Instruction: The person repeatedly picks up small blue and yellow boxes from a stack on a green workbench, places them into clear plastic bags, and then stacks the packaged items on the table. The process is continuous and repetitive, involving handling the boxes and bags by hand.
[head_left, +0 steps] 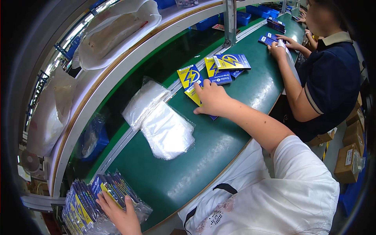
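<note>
My right hand [211, 98] reaches across the green bench [219, 145] and lies flat on a yellow and blue card pack [188, 81], fingers spread on its lower end. Two similar packs [225, 64] lie just beyond it. My left hand [119, 213] rests at the near left on a stack of bagged blue and yellow packs [90, 203], fingers curled over its top edge. Between my hands lies a pile of clear plastic bags [160, 121].
A co-worker in a dark blue shirt [333, 82] sits at the right, both hands on blue packs [270, 39]. Large filled plastic sacks [113, 31] sit on the upper shelf. Brown cartons [348, 160] stand on the floor at the right. A blue bin [94, 141] sits under the shelf.
</note>
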Demonstrator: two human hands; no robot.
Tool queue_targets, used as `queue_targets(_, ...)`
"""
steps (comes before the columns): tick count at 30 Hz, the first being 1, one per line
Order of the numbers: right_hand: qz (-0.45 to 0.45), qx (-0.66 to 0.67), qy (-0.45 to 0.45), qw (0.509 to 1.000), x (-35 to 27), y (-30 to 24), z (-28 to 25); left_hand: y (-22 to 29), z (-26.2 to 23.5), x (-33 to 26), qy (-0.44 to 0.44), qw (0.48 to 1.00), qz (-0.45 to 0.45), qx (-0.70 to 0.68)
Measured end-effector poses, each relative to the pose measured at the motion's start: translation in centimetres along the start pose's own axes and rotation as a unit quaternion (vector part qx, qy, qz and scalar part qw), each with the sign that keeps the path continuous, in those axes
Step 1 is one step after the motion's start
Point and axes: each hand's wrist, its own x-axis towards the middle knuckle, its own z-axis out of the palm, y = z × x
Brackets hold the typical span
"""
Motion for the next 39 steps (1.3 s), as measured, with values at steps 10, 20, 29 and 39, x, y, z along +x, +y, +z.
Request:
queue_targets(10,0.076,0.007,0.008,0.997,9.6,-0.3,-0.5,6.5,2.1,-3.6,0.042,0.949,0.184,-0.252)
queue_targets(20,-0.092,-0.081,-0.092,0.988,13.9,2.7,-0.1,8.0,8.9,-6.7,-0.055,0.943,0.157,-0.289)
queue_targets(29,-0.126,-0.170,-0.161,0.964,2.4,1.4,-2.1,8.3,8.5,-6.5,-0.078,0.944,0.147,-0.285)
queue_targets(39,-0.358,-0.022,-0.087,0.929,-5.6,5.1,-3.5,10.3,8.8,-0.4,-0.012,0.939,0.246,-0.242)
